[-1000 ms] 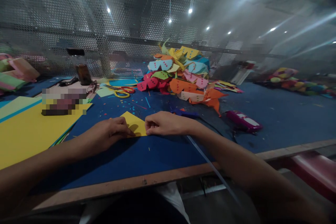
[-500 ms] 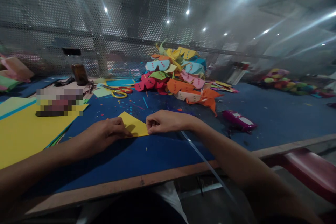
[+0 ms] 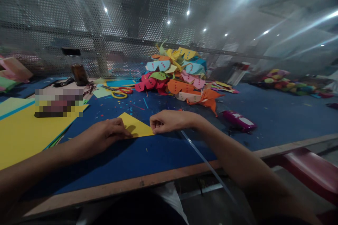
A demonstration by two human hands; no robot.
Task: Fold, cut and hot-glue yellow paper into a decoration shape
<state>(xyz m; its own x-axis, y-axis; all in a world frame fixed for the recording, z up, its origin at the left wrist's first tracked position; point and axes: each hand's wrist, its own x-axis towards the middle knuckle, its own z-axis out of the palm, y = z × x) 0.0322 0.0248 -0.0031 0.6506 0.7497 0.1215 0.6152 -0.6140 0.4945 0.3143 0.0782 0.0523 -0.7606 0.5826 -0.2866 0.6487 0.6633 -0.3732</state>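
A folded-looking yellow piece of paper (image 3: 137, 126) lies on the blue table mat, its pointed top facing away from me. My left hand (image 3: 113, 130) rests over its left part, fingers bent together and fingertips pressing it down. At the right corner of the paper, my right hand (image 3: 169, 121) is closed, with thumb and finger on the lower edge. Whether that corner is pinched or only pressed, I cannot tell. Yellow- and red-handled scissors (image 3: 120, 93) lie beyond the paper among small paper scraps.
A pile of coloured paper shapes (image 3: 182, 74) stands at the back. Large yellow sheets (image 3: 23, 133) lie at left, with a blurred-out object on them. Behind is a jar (image 3: 79, 74). A purple pouch (image 3: 239, 121) sits at right, and a clear strip (image 3: 198, 154) crosses the table edge.
My right hand has slid slightly right along the paper's lower edge, uncovering more of its right corner. My left hand stays in place on the paper.
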